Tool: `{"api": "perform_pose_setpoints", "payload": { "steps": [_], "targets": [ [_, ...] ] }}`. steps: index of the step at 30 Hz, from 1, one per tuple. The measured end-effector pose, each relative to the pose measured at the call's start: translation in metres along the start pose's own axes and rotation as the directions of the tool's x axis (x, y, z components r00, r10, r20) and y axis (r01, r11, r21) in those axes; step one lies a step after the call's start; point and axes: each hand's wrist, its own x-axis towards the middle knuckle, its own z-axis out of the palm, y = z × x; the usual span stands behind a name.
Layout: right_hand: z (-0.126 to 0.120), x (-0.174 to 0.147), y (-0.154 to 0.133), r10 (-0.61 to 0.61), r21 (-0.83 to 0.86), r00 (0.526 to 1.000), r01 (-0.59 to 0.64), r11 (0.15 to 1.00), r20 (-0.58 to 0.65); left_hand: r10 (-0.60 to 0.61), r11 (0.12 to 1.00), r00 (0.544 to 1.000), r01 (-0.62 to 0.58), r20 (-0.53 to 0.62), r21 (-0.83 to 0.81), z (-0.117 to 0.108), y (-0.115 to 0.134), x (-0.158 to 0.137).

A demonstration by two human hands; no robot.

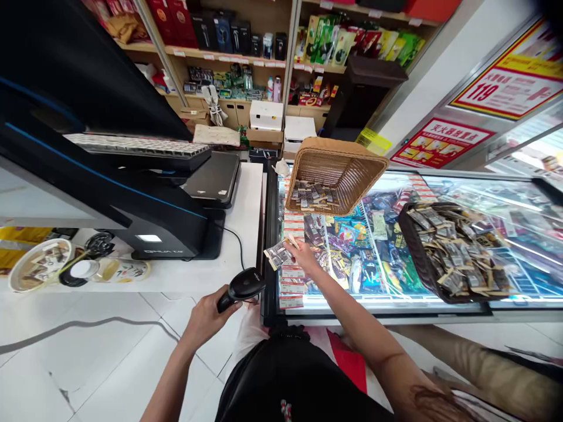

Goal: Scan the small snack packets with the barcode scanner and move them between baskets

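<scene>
My left hand (210,319) is wrapped round the handle of a black barcode scanner (244,286), whose head points right. Over the left end of the glass-topped freezer, my right hand (303,257) pinches a small dark-and-cream packet (278,254) in front of the scanner. Beyond that hand, a tan wicker basket (336,153) tilts toward me with several similar packets (314,193) inside. To the right, a dark brown woven basket (411,246) is heaped with more packets (455,249). Printing on the packets is too small to read.
At left, a black checkout terminal (162,217) stands on the white counter (240,234), with a cup (26,272) and bottle (116,269) beside it. Frozen goods show through the freezer glass (382,258). Stocked shelves (229,54) rise behind. Another person's arm (475,363) is at lower right.
</scene>
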Motion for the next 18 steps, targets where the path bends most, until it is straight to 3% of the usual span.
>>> {"api": "perform_pose_setpoints", "payload": {
  "steps": [5, 9, 18],
  "targets": [
    [0.003, -0.013, -0.002, -0.045, -0.038, 0.999, 0.046, 0.998, 0.03, 0.035, 0.998, 0.999, -0.036, 0.006, 0.051, 0.002, 0.015, -0.004],
    [-0.003, -0.014, 0.01, -0.05, 0.03, 0.994, 0.047, 0.998, 0.097, -0.022, 0.994, 0.999, 0.019, 0.028, 0.109, 0.017, 0.033, -0.009],
    [-0.032, -0.012, 0.019, 0.058, 0.207, 0.988, -0.088, 0.974, 0.146, -0.16, 0.984, 0.985, 0.164, -0.071, 0.069, 0.051, 0.074, -0.025]
  ]
}}
